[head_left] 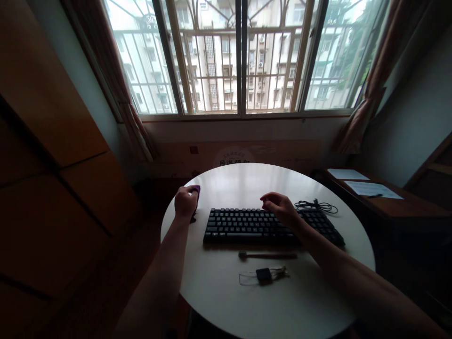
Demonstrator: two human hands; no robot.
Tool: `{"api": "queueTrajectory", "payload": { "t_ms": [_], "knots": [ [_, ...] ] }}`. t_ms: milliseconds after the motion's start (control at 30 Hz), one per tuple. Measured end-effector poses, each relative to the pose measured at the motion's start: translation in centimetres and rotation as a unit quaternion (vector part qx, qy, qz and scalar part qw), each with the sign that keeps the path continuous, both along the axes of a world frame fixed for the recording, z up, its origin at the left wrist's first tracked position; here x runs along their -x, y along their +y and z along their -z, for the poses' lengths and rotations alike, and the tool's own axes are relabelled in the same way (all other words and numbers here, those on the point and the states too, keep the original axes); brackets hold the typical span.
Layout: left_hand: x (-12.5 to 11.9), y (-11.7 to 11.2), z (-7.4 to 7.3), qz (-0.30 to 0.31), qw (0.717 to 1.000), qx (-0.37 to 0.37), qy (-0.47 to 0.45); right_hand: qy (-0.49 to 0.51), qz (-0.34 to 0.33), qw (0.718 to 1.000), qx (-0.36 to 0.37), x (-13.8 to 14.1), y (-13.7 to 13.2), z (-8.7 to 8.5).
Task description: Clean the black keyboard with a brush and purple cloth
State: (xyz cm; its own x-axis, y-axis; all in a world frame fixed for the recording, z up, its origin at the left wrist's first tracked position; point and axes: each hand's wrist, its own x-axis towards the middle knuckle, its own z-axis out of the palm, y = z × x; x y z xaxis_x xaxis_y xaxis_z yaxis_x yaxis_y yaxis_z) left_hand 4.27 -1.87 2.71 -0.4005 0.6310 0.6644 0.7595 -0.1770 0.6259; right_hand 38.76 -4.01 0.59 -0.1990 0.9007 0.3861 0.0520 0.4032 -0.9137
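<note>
A black keyboard [247,226] lies across the middle of a round white table [219,292]. My left hand [185,202] rests on the table to the left of the keyboard, its fingers closed round a small purple object [196,189]. My right hand [280,208] hovers over the keyboard's upper right part with the fingers curled in a pinch; what it holds, if anything, is too small to make out. The keyboard's coiled black cable [316,205] lies behind its right end.
A thin brush [266,255] lies in front of the keyboard, and a small black tool with wire loops [264,276] nearer me. A wooden cabinet [52,141] stands at the left, a low shelf with papers [370,188] at the right, a barred window [240,56] behind.
</note>
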Motion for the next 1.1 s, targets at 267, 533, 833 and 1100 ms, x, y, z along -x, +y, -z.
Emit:
{"api": "queueTrajectory", "payload": {
  "t_ms": [267,533,833,1100],
  "knots": [
    [0.3,0.4,0.5,0.045,0.994,0.036,-0.097,-0.010,0.000,1.000,-0.023,-0.1,0.1,0.0],
    [-0.5,0.1,-0.1,0.032,0.989,0.008,-0.146,-0.029,-0.007,0.999,-0.034,-0.1,0.1,0.1],
    [-0.7,0.0,0.2,0.098,0.980,0.020,-0.173,-0.045,-0.004,0.998,-0.041,-0.3,0.2,0.3],
    [-0.4,0.1,-0.2,0.103,0.973,-0.057,-0.196,-0.064,-0.002,0.997,-0.053,-0.4,0.4,0.6]
  ]
}}
